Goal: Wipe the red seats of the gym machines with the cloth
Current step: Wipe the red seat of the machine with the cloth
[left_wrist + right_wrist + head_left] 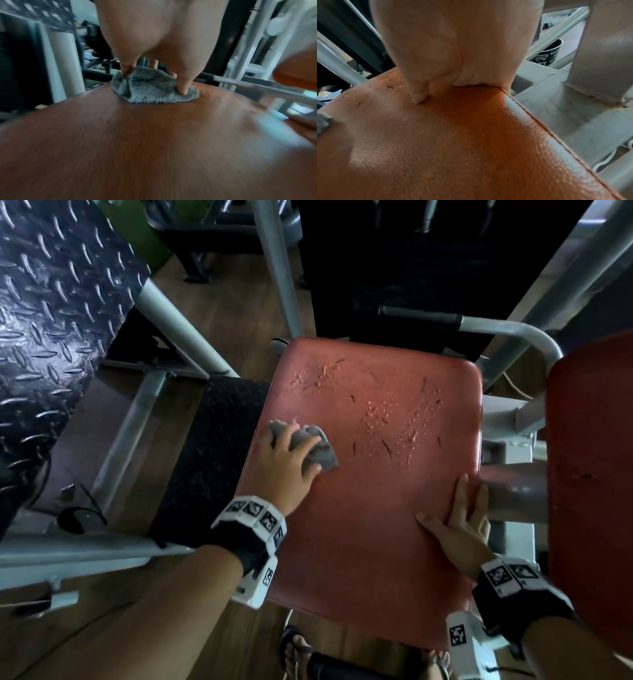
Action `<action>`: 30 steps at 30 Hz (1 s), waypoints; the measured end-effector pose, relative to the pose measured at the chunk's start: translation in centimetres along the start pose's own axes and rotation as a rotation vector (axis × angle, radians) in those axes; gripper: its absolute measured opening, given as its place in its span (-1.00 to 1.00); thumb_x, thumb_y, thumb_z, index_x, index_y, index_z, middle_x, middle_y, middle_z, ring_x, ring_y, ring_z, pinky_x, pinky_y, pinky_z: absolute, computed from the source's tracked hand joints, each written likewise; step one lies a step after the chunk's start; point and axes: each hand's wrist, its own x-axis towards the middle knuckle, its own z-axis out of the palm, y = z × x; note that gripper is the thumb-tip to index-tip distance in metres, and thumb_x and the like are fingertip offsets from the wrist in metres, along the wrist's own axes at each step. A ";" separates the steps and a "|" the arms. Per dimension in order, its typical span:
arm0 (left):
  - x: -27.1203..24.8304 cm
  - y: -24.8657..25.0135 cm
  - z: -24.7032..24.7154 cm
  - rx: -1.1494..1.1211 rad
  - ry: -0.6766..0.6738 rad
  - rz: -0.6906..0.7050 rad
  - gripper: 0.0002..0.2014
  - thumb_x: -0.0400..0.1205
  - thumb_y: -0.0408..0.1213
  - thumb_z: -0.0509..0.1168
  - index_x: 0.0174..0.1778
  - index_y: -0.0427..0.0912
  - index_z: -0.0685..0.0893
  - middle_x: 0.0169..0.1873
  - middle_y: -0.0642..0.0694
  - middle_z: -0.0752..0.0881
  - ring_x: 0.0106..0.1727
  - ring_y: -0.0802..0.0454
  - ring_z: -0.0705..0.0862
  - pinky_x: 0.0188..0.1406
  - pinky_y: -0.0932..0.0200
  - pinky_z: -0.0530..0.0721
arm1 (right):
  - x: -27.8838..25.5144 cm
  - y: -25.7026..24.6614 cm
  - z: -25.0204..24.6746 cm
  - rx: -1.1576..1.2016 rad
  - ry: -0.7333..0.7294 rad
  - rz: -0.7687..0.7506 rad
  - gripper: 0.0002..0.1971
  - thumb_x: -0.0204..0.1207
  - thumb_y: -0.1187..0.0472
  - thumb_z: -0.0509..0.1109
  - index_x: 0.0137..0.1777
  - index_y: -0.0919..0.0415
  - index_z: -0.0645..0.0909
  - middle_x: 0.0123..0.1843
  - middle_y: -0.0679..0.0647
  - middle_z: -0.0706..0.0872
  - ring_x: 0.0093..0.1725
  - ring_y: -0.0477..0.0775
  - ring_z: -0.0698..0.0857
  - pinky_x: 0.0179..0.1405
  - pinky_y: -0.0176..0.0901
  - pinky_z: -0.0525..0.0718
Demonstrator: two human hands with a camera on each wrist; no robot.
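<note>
Centrally, we record the red seat as our landmark: a worn pad with short dark cracks and clusters of water droplets over its far half. Beyond its left edge stands a dark diamond-plate footplate on grey tubing; just beside its right edge is a second red pad. Our left hand sits near the seat's left edge, fingers and thumb curled around a bunched grey cloth, which it presses onto the pad. Our right hand lies flat on the seat's right edge, fingers straight, thumb touching the pad, holding nothing. Both wrists carry black straps with white marker blocks.
</note>
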 end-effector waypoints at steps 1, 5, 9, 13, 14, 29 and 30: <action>-1.1 0.8 0.1 0.017 -0.031 0.068 -0.54 0.58 0.11 0.31 0.41 0.17 0.53 0.52 -0.06 0.38 0.53 -0.32 0.32 0.49 -0.24 0.40 | 0.0 0.0 0.0 -0.002 0.006 -0.002 0.03 0.49 -0.23 0.38 0.50 -0.47 -0.52 0.60 -0.20 -0.58 0.65 0.36 -0.08 0.63 0.29 0.03; -4.2 4.2 1.0 0.016 -0.079 0.188 -0.54 0.62 0.11 0.27 0.44 0.13 0.53 0.54 0.02 0.40 0.54 -0.35 0.29 0.51 -0.24 0.38 | 0.0 0.0 -0.1 0.000 0.013 -0.014 0.04 0.49 -0.23 0.38 0.52 -0.45 -0.51 0.61 -0.19 -0.58 0.65 0.39 -0.08 0.63 0.28 0.02; -3.0 6.0 1.0 0.040 -0.076 0.071 -0.55 0.60 0.13 0.29 0.40 0.11 0.54 0.46 0.04 0.47 0.43 -0.35 0.39 0.39 -0.32 0.44 | -0.1 0.0 -0.1 -0.001 0.016 -0.024 0.03 0.50 -0.21 0.38 0.55 -0.42 -0.49 0.62 -0.17 -0.57 0.64 0.39 -0.08 0.62 0.25 0.02; -0.4 6.7 0.9 0.111 -0.082 0.031 -0.52 0.66 0.14 0.20 0.49 0.14 0.47 0.44 0.02 0.46 0.56 -0.38 0.22 0.60 -0.39 0.09 | 0.0 0.0 -0.1 -0.008 0.019 -0.027 0.03 0.51 -0.20 0.38 0.56 -0.38 -0.48 0.63 -0.13 -0.56 0.64 0.38 -0.06 0.62 0.21 0.02; 0.0 6.8 0.9 0.117 -0.087 0.027 -0.52 0.66 0.14 0.19 0.51 0.13 0.46 0.44 0.01 0.45 0.59 -0.38 0.17 0.62 -0.38 0.01 | 0.1 0.1 -0.1 -0.010 0.020 -0.028 0.02 0.51 -0.20 0.37 0.57 -0.38 -0.47 0.63 -0.13 -0.56 0.64 0.38 -0.06 0.62 0.20 0.01; 0.7 9.4 0.6 -0.022 -0.203 -0.190 -0.48 0.74 0.07 0.12 0.64 0.11 0.29 0.62 -0.04 0.10 0.67 -0.34 -0.09 0.55 -0.31 0.21 | 0.0 0.0 -0.3 -0.013 -0.021 -0.009 0.04 0.49 -0.24 0.36 0.51 -0.42 -0.53 0.60 -0.16 -0.60 0.63 0.41 -0.05 0.61 0.28 0.05; 0.4 9.6 0.6 -0.033 -0.208 -0.196 -0.48 0.75 0.06 0.11 0.65 0.11 0.28 0.65 -0.03 0.04 0.67 -0.34 -0.13 0.56 -0.32 0.17 | 0.0 0.0 -0.3 -0.011 -0.021 -0.006 0.04 0.49 -0.24 0.37 0.52 -0.42 -0.53 0.60 -0.15 -0.60 0.63 0.42 -0.04 0.60 0.28 0.06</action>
